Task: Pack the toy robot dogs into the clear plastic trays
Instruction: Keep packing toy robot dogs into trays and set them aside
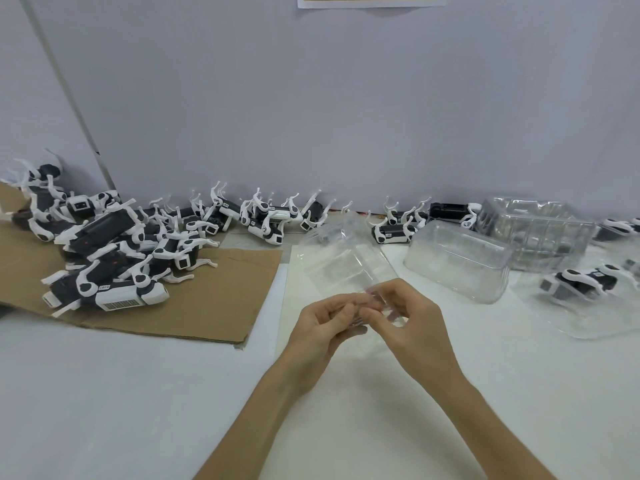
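hands: left hand (323,322) and right hand (414,322) both pinch the clear tray (346,265), near edge
tip: I'd go gentle, dog pile (114,244) sits at 10 o'clock

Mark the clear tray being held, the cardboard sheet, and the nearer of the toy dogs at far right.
held clear tray (346,268): head view, its middle panel.
cardboard sheet (214,299): head view, bare right part.
nearer toy dog at far right (581,284): head view, its body.
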